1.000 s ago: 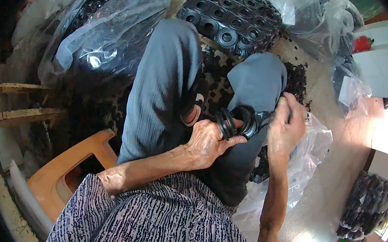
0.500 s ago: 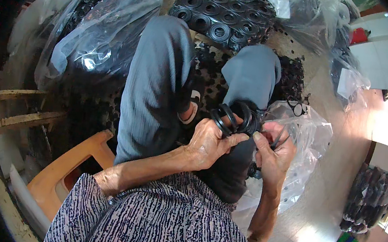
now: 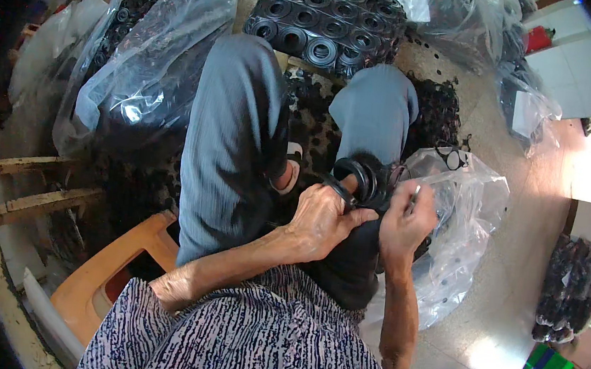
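Observation:
My left hand (image 3: pixel 318 219) is closed around several black rubber rings (image 3: pixel 372 181), held over my right knee with the fingers through or behind them. Close to its right, my right hand (image 3: pixel 405 227) is curled into a fist, and a thin light-coloured tip pokes out between its fingers. What that slim object is, I cannot make out. Between and behind the hands, dark ring parts partly overlap. A clear plastic bag (image 3: pixel 475 202) spreads on the floor beyond my right hand, with thin black scrap loops on its upper edge.
Ahead of my knees lies a black moulded sheet (image 3: pixel 325 20) studded with rings. Clear bags of black parts (image 3: pixel 157 64) stand at the left, others at the upper right. An orange plastic chair (image 3: pixel 110 266) and a wooden frame (image 3: pixel 44 206) are at the left; black scraps litter the floor.
My right hand has turned and closed into a fist, shifting slightly left. The rings in my left hand have changed position a little. The view has shifted slightly.

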Demonstrator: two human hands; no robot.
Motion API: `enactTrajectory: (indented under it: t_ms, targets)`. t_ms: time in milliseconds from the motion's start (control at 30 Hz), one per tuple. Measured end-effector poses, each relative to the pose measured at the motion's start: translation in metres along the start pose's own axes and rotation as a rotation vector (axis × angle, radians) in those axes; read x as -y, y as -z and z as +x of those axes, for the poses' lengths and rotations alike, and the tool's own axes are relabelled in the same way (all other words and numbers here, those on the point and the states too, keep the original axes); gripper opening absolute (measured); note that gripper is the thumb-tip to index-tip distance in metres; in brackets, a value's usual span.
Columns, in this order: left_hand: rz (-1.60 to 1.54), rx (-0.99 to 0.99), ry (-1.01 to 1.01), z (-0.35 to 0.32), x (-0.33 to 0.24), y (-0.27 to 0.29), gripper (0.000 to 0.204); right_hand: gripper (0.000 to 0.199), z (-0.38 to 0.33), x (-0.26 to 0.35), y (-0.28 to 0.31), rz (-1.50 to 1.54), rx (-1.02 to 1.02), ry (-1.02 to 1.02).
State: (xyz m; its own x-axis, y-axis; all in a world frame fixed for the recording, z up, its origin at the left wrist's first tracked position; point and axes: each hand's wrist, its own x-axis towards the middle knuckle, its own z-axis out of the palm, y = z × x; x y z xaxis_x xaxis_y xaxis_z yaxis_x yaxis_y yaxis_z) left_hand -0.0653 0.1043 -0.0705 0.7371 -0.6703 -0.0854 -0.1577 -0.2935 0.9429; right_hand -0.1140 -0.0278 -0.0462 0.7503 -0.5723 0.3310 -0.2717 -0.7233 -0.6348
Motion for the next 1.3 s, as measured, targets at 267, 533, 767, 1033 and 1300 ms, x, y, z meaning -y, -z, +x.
enactTrajectory:
  t_ms: [267,533,767,1033,1300]
  targets:
    - [-0.796,0.059,0.265,-0.004,-0.007,0.017,0.017,0.015,0.029,-0.031,0.005,0.202,0.051,-0.182]
    - [-0.536,-0.165,0.053,0.006,-0.023,0.019,0.022,0.013,0.015,0.021,0.026,0.378,0.14,-0.217]
    - [-0.393,-0.101,0.122,0.006,-0.007,0.01,0.019,0.008,0.0,0.029,0.015,0.711,0.334,-0.357]
    - [-0.298,-0.025,0.111,0.004,-0.006,0.006,0.034,0.004,0.003,0.014,0.002,0.449,0.183,-0.138]
    - [-1.216,0.33,0.13,-0.002,-0.01,0.041,0.021,0.009,0.034,-0.023,0.001,0.015,0.017,-0.064]
